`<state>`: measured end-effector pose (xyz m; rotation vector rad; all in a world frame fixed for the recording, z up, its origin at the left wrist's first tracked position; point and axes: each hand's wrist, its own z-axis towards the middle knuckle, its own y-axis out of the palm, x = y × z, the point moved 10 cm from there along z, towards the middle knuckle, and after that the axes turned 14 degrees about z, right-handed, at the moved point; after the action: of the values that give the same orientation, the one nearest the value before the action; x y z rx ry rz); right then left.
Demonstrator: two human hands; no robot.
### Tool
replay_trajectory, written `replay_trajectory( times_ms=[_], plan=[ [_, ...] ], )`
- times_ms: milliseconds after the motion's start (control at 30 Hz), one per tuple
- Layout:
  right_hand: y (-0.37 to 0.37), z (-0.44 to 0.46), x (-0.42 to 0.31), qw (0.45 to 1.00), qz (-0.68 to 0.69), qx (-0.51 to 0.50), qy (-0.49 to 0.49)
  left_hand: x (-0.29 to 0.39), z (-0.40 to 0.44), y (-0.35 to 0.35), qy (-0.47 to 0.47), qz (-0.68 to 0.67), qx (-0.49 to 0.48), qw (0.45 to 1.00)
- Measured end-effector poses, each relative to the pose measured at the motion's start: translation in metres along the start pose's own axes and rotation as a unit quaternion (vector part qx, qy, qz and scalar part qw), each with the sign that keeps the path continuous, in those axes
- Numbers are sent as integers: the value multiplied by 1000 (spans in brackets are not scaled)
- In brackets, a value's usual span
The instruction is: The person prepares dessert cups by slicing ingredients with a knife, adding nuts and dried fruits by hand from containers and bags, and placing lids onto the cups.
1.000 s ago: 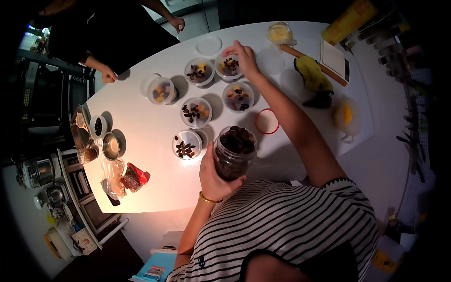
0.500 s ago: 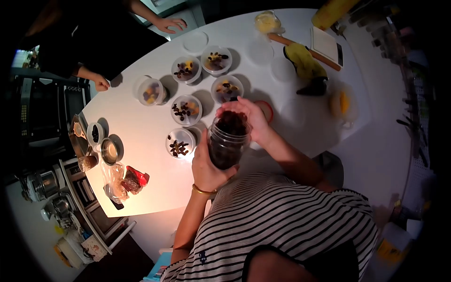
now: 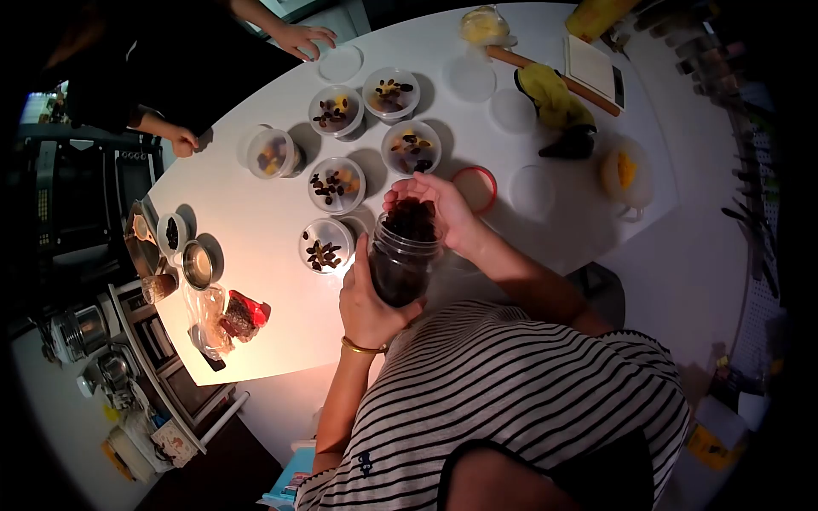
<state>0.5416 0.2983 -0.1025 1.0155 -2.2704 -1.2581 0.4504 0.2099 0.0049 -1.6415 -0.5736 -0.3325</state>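
Observation:
My left hand (image 3: 371, 302) is wrapped round a clear jar (image 3: 399, 268) of dark dried fruit, tilted over the table's near side. Cupped at the jar's mouth is my right hand (image 3: 443, 213), with dark dried fruit (image 3: 411, 220) against its palm and fingers. Beyond the jar stand several round plastic tubs; dark pieces lie on top in the nearest tub (image 3: 325, 245), the middle tub (image 3: 336, 186), the right tub (image 3: 411, 148) and the far tub (image 3: 391, 92). A red ring (image 3: 475, 189) lies right of my right hand.
Across the white table (image 3: 247, 341), a person's hands (image 3: 302, 40) rest near the far edge. On the left are a metal bowl (image 3: 198, 264) and a red packet (image 3: 244, 315). On the right are a yellow glove (image 3: 550, 95), a wooden rod (image 3: 588, 95) and a scale (image 3: 592, 68).
My right hand has come back from the far tub to the jar's mouth. The other person's upper hand has opened out. The view has shifted slightly.

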Motion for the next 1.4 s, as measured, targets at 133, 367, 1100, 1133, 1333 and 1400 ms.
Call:
replay_trajectory(
  times_ms=[133,367,1100,1133,1333,1400],
  plan=[
    [8,4,1,998,21,-50,-7,-2,-2,-5,1,-6,12,1000],
    [16,3,10,999,19,-34,0,-12,-14,-7,30,-55,85,994],
    [180,167,46,833,-489,-105,-236,-103,-66,-65,34,-137,243,960],
    [180,189,45,837,-479,-94,-247,-107,-68,-68,37,-135,254,957],
    [172,242,43,790,-534,-87,-287,-128,-76,-75,4,-150,271,951],
    [168,240,34,747,-580,-72,-317,-133,-75,-74,-6,-160,269,950]
  ],
)
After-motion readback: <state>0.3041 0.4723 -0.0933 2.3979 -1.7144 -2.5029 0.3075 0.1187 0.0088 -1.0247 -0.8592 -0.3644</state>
